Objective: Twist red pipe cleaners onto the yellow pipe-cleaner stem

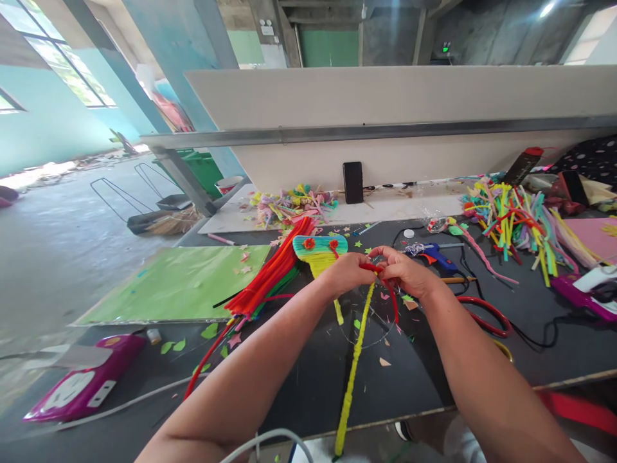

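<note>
My left hand [348, 272] and my right hand [403, 271] meet over the dark table [308, 386], fingers pinched together on a red pipe cleaner [391, 292] at the top of a long yellow-wrapped stick [354, 366]. The stick runs from my hands down past the table's near edge. The red pipe cleaner's free end hangs below my right hand. Just beyond my left hand lies a flat woven piece [319, 251], teal on top and yellow below, with two red pompoms.
A bundle of red, orange and green pipe cleaners [270, 276] lies left of my hands, beside a green sheet [173, 283]. A blue glue gun [434, 255], red cable [486, 315], a heap of cut pipe cleaners [515, 222], a black phone [353, 182] and pink power strips [81, 382] surround them.
</note>
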Action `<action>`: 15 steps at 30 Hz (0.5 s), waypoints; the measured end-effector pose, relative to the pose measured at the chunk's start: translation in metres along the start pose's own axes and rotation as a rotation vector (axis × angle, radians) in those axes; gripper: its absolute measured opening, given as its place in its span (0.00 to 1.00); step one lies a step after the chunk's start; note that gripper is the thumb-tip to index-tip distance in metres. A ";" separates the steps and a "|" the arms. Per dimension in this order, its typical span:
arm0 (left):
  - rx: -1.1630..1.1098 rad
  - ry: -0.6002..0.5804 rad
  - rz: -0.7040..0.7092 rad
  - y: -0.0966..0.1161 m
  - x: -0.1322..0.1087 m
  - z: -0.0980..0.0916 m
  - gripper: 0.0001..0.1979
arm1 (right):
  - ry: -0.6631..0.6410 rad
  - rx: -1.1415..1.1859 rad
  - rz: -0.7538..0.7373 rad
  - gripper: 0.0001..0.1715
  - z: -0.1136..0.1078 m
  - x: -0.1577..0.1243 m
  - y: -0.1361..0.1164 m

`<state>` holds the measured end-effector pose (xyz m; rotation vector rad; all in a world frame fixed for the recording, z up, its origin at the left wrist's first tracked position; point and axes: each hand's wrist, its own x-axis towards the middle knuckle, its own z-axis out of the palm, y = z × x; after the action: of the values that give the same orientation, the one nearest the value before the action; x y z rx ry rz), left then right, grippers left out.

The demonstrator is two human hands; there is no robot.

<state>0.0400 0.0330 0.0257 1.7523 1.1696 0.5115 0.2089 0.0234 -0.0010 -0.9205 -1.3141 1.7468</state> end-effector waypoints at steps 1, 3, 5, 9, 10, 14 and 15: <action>-0.001 0.003 0.006 0.000 0.000 0.000 0.08 | 0.013 0.023 -0.001 0.28 0.000 0.001 0.001; -0.012 0.005 0.027 0.000 0.000 0.000 0.07 | 0.043 0.100 0.010 0.27 0.000 0.004 0.005; -0.029 0.008 0.048 0.000 -0.001 -0.001 0.08 | 0.058 0.206 0.050 0.25 0.000 0.006 0.007; -0.093 -0.002 0.030 -0.001 -0.001 -0.008 0.09 | -0.013 0.282 0.074 0.24 -0.004 0.004 0.004; -0.123 -0.025 0.013 -0.002 -0.001 -0.011 0.10 | -0.029 0.257 0.047 0.25 -0.005 0.002 0.002; -0.288 -0.117 -0.050 -0.002 -0.001 -0.019 0.09 | -0.054 0.120 -0.066 0.28 -0.006 -0.003 -0.004; -0.326 -0.121 -0.052 -0.002 0.000 -0.021 0.09 | -0.028 0.074 -0.095 0.28 -0.005 -0.003 -0.004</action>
<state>0.0235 0.0427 0.0336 1.4493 0.9830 0.5247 0.2150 0.0233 0.0027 -0.7825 -1.2816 1.7289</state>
